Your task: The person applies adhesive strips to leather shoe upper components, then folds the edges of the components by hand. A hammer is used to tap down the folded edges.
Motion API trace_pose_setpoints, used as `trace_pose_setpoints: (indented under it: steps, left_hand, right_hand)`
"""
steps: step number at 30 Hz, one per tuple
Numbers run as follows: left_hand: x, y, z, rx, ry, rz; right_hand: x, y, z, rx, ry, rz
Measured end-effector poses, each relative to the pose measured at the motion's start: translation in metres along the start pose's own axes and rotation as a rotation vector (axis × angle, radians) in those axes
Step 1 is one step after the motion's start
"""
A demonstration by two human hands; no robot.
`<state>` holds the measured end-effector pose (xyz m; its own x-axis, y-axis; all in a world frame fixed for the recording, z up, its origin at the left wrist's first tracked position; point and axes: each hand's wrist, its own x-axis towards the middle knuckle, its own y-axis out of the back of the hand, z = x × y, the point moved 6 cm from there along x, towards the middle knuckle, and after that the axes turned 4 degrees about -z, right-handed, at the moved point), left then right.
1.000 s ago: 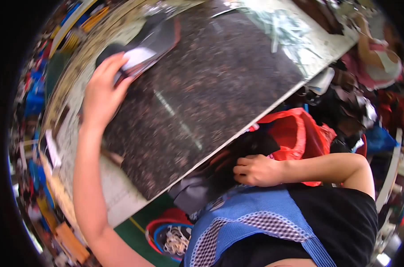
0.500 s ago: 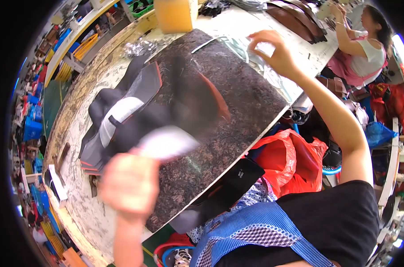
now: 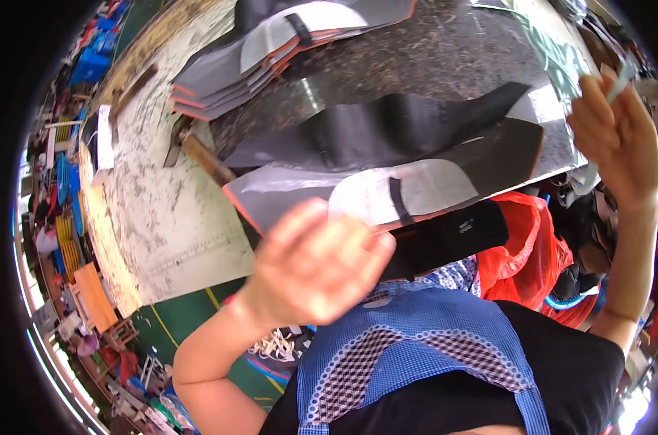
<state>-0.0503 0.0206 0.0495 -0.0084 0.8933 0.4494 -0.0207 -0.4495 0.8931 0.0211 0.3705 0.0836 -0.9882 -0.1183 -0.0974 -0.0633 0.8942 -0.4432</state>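
Note:
A dark leather-like piece (image 3: 307, 197) with orange-red edges lies near the front of the dark stone slab (image 3: 481, 51). It bears a rounded white patch (image 3: 445, 185) and a short black tab (image 3: 399, 201). My left hand (image 3: 318, 264) is over its near edge, somewhat blurred, the fingers loosely bent and apart. At the right, my right hand (image 3: 611, 134) is raised beside the slab, its fingers closed on a thin pale green strip (image 3: 622, 81). More such strips (image 3: 554, 54) lie in a tangle at the slab's far right.
A stack of similar dark pieces (image 3: 231, 83) sits at the slab's far left. A wooden-handled tool (image 3: 206, 157) lies at the slab's left edge. Below the front edge are a black flat item (image 3: 459, 233) and a red plastic bag (image 3: 521, 246).
One dark piece now lies separately at the slab's front, apart from the stack. My left hand has moved right and nearer to me; my right hand now grips a pale strip. The view has shifted.

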Motion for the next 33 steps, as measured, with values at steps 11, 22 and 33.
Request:
trace_pose_setpoints:
  steps: [11, 22, 33]
  left_hand:
    - [-0.057, -0.016, 0.006, -0.1, 0.318, -0.165]
    - [-0.082, -0.028, 0.004, -0.09, 0.339, -0.051]
    - [-0.056, -0.023, -0.018, -0.102, 0.292, -0.191]
  right_hand:
    - [0.052, -0.121, 0.093, -0.767, -0.459, 0.129]
    - [0.098, -0.149, 0.165, -0.769, -0.435, 0.199]
    - [0.099, -0.132, 0.096, -1.181, -0.567, 0.071]
